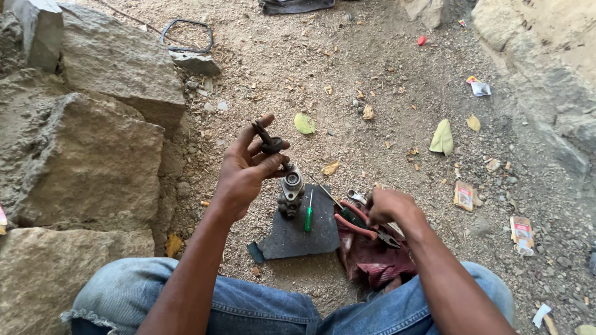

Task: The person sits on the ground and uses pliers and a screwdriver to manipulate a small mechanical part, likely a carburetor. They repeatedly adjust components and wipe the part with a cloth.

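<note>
My left hand [247, 169] is raised over the ground and pinches a small dark metal part [267, 141] between thumb and fingers. Just below it a grey metal cylinder body [290, 192] stands upright on a dark flat mat [292, 239]. A green-handled screwdriver [308, 214] lies on the mat beside it. My right hand [388, 208] is low on the right, fingers curled down among tools on a dark red rag [375, 260]. Red-handled pliers [360, 226] lie under that hand, touching it. Whether the hand grips anything is unclear.
Large rough rocks [87, 155] rise on the left. A rock face [546, 74] runs along the right. Gravel ground carries dry leaves [442, 138], paper scraps [462, 195] and a black rubber gasket [186, 36]. My jeans-clad knees [248, 304] are at the bottom.
</note>
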Demonstrator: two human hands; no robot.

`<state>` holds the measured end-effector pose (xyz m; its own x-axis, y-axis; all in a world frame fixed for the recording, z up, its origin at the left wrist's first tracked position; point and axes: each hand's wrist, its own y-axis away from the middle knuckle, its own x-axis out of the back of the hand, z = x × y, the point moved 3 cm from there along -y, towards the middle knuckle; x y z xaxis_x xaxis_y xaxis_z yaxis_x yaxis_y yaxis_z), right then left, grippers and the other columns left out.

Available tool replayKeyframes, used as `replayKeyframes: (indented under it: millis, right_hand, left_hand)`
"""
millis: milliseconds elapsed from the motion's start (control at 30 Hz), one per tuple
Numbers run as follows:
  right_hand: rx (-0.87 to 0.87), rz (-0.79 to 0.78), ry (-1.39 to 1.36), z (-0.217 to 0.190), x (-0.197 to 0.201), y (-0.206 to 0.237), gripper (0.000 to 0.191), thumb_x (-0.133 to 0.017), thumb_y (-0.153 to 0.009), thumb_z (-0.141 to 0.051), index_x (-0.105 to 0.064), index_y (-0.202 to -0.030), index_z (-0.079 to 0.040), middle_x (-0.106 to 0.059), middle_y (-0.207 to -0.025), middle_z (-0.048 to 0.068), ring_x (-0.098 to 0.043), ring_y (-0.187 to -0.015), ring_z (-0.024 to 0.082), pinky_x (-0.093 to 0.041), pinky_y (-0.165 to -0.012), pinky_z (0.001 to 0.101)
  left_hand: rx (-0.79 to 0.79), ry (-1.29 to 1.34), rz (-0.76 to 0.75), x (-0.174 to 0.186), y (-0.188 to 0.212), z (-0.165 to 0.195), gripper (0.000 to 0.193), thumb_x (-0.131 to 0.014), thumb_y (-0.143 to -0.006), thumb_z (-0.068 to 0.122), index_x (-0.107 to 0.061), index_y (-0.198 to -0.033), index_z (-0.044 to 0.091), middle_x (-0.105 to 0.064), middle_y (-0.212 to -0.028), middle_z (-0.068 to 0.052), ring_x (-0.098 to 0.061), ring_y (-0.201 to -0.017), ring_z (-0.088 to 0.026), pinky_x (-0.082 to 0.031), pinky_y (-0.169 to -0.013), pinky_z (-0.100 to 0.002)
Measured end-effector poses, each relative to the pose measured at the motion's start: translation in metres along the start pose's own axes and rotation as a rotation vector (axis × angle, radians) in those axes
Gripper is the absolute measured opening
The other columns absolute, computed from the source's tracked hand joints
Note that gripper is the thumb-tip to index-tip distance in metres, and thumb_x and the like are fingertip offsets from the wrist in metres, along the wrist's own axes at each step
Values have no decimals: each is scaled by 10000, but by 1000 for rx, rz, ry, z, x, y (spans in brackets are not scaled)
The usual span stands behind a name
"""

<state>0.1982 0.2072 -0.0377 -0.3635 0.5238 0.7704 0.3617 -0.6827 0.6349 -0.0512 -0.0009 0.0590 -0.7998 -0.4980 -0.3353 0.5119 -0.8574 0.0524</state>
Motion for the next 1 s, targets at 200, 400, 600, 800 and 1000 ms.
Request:
replayKeyframes:
  millis: [200,400,600,800,1000]
  right_hand:
    - [-63,-131,146,5,-13,8,254,-775,-864,-253,-805,-1046,-78,-695,-836,39,-562,-653,124,-512,-624,305]
    - [104,48,383,-22,-61,5,301,-749,-891,-426,-727,-1057,-177,-621,-736,6,-542,-607,123,-464,-535,313]
    - [26,286,394,-23,-70,-8,379,-563,-1049,-389,-788,-919,-113,-730,-778,39,-723,-683,139,-555,-507,322]
    - [-131,86,139,9,-43,11,247,-813,-814,-326,-811,-1001,-165,-776,-938,73,-755,-819,217,-604,-695,436]
    - [-72,187,243,20,-51,-2,198,-727,-880,-271,-800,-1006,-136,-777,-996,84,-740,-888,242,-615,-744,427]
  left_hand:
    - [-3,41,-8,1,1,1,700,-561,-897,-136,-438,-1528,140,-675,-1252,-243,-720,-1059,-317,-669,-891,-461]
    - [-21,2,-43,-3,1,0,682,-573,-902,-130,-449,-1519,132,-675,-1270,-244,-711,-1128,-307,-662,-931,-448]
    - [-13,-53,-27,-3,2,-2,683,-584,-895,-123,-449,-1515,129,-669,-1267,-241,-701,-1154,-305,-658,-941,-430]
    - [-32,-97,-36,-4,2,-2,677,-594,-894,-119,-443,-1512,111,-669,-1265,-235,-697,-1167,-291,-649,-962,-399]
    - [-34,-104,-42,-4,2,-2,671,-603,-896,-115,-455,-1510,111,-659,-1259,-246,-693,-1177,-300,-651,-973,-403]
